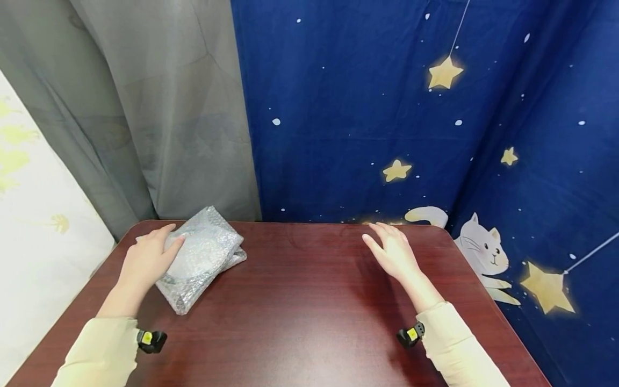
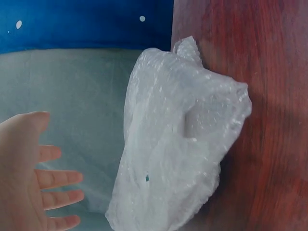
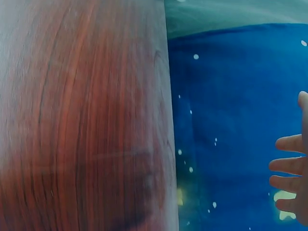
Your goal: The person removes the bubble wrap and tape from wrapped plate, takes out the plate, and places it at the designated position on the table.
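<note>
A folded bundle of clear bubble wrap (image 1: 205, 252) lies at the table's far left, one corner pointing toward the near side. My left hand (image 1: 149, 253) is over its left edge in the head view, fingers extended and thumb apart. In the left wrist view that hand (image 2: 29, 178) appears beside the bubble wrap (image 2: 163, 139) with a gap between them, holding nothing. Over the right part of the table my right hand (image 1: 393, 250) hovers with its fingers spread and nothing in it. The right wrist view catches its fingers (image 3: 288, 166) at the edge.
The dark red wooden table (image 1: 290, 317) has rounded far corners. Behind it hang a grey curtain (image 1: 184, 107) and a blue curtain (image 1: 338, 107) with stars and a cat. A white patterned cloth (image 1: 43, 215) hangs at the left. Each wrist wears a small black camera (image 1: 151, 341).
</note>
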A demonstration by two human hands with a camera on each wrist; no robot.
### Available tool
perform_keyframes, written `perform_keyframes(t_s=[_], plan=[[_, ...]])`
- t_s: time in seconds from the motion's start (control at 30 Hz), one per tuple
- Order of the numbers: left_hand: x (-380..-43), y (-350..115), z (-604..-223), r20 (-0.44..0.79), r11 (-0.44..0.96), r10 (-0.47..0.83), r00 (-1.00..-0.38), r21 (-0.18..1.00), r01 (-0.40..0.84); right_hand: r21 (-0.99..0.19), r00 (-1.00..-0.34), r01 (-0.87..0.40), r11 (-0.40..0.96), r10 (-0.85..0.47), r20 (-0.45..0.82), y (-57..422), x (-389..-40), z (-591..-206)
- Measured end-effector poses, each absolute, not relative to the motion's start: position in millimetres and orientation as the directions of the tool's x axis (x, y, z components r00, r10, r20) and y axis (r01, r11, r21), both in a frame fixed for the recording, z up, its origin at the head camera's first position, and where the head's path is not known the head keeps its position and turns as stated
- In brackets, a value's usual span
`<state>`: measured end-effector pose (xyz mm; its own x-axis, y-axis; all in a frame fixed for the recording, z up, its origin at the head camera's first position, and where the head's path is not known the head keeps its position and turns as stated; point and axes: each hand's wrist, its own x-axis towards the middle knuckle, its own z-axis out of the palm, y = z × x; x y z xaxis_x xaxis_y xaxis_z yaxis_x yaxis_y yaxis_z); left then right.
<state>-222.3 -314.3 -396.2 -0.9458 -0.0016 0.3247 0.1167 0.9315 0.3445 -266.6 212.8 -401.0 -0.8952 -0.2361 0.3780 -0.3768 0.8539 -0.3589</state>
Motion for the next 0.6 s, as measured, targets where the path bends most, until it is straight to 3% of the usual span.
perform_keyframes(t_s=[0.6], plan=[[-211.9, -338.0, -402.6, 0.336, 0.9, -0.155, -0.929, 0.436, 0.007, -0.523, -0.882, -0.42, 0.742, -0.198, 0.427, 160.8, -261.1, -408.2]])
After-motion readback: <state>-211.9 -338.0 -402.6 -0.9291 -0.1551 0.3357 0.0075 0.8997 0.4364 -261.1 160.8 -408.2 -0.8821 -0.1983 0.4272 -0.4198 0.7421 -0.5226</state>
